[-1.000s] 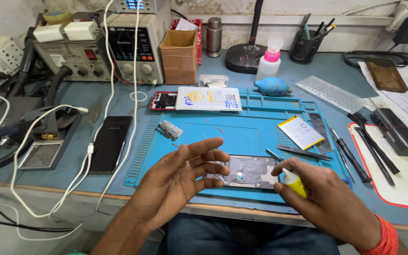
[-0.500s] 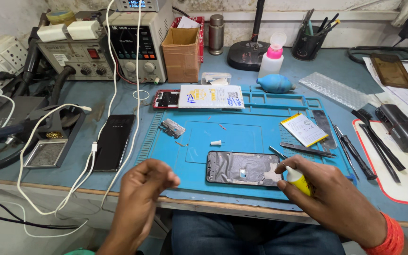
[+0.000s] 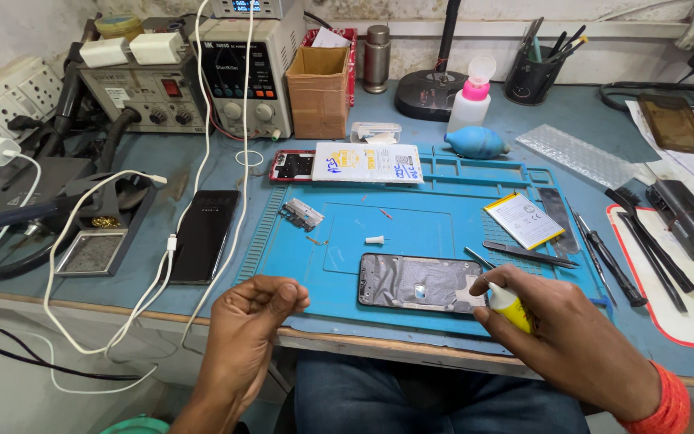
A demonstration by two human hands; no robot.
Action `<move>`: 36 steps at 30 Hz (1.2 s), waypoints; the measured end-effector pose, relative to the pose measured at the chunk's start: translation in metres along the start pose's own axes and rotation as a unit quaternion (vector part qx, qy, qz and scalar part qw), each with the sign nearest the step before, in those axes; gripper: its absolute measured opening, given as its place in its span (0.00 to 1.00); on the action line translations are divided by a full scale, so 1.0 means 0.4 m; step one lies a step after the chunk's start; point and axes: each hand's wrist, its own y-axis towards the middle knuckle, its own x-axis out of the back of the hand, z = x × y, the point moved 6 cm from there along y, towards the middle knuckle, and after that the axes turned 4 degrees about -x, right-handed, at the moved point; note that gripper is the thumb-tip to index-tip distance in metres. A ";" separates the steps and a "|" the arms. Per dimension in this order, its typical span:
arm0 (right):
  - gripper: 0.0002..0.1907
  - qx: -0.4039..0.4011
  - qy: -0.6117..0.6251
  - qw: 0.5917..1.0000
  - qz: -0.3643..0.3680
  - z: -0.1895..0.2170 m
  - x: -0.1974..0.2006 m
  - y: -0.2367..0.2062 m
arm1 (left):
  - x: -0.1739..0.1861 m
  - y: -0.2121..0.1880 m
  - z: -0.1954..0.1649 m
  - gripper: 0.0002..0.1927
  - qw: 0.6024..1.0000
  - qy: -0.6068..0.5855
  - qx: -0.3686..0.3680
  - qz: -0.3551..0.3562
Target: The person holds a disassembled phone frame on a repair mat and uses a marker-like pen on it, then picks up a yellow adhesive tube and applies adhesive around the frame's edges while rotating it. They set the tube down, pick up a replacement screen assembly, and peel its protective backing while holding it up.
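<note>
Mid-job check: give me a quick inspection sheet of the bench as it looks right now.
Surface: blue work mat on a blue bench.
Job's things: opened phone frame flat on the mat; small yellow tube at its right end.
Clutter: flat battery, tweezers, black phone.
Hands: right hand grips the tube; left hand closed, off the frame.
Cables: white cable across the left side.
Surroundings: power supply, cardboard box.

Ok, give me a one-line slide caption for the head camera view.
Right hand presses a small yellow tube to an opened phone on a blue mat; left hand is closed, apart.
</note>
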 end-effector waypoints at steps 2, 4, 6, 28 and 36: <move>0.15 -0.019 -0.010 1.000 0.002 -0.003 0.002 -0.001 | -0.013 0.002 -0.011 0.08 1.000 0.000 0.007 -0.005; 0.17 -0.075 -0.029 0.997 0.018 -0.018 -0.002 -0.002 | -0.027 0.002 -0.020 0.09 1.000 0.002 0.017 -0.001; 0.17 -0.054 -0.016 0.998 0.017 -0.012 0.000 -0.001 | -0.040 -0.003 -0.022 0.11 0.999 0.008 0.030 0.010; 0.16 -0.050 -0.008 0.999 0.010 0.000 0.008 0.001 | 0.060 -0.043 -0.044 0.13 0.986 0.156 -0.035 -0.041; 0.15 0.017 0.009 1.000 0.002 0.006 0.005 0.000 | 0.155 -0.086 -0.009 0.07 0.978 0.157 0.024 -0.133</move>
